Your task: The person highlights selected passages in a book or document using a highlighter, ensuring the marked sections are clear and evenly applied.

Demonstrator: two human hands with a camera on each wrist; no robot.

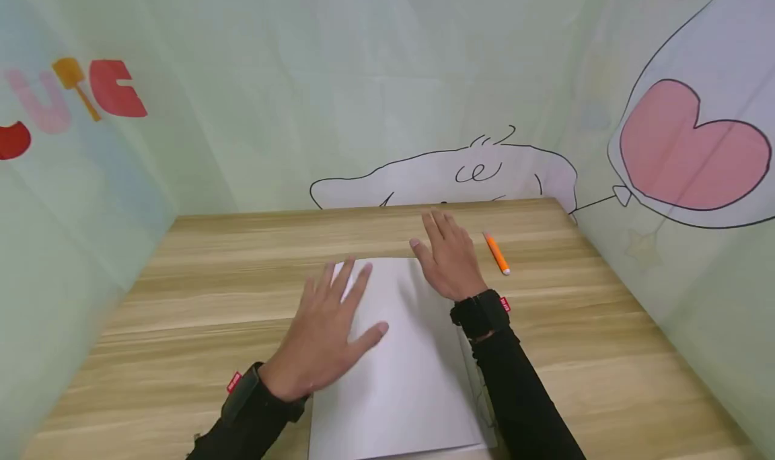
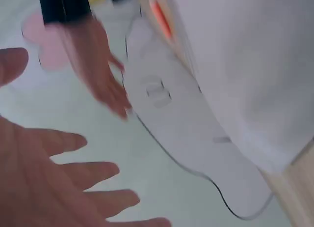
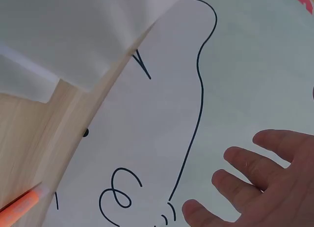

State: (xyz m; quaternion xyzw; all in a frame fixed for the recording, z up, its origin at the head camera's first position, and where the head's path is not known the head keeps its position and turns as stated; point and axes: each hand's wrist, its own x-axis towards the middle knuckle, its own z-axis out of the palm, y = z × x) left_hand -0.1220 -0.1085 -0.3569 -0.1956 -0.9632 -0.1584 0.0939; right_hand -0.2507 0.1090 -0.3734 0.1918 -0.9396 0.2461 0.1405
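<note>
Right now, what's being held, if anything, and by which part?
Nothing is held: the left hand and right hand have extended fingers, gripping neither the white paper nor the orange pen.

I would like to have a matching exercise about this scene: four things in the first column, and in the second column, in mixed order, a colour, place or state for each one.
Column 1
1. left hand
2. paper
3. pen
4. heart

Column 2
A. white, above the surface of the table
B. pink, drawn on a balloon
C. fingers spread, across the paper's left edge in the head view
D. orange, to the right of the right hand

Right pairs: 1-C, 2-A, 3-D, 4-B
</note>
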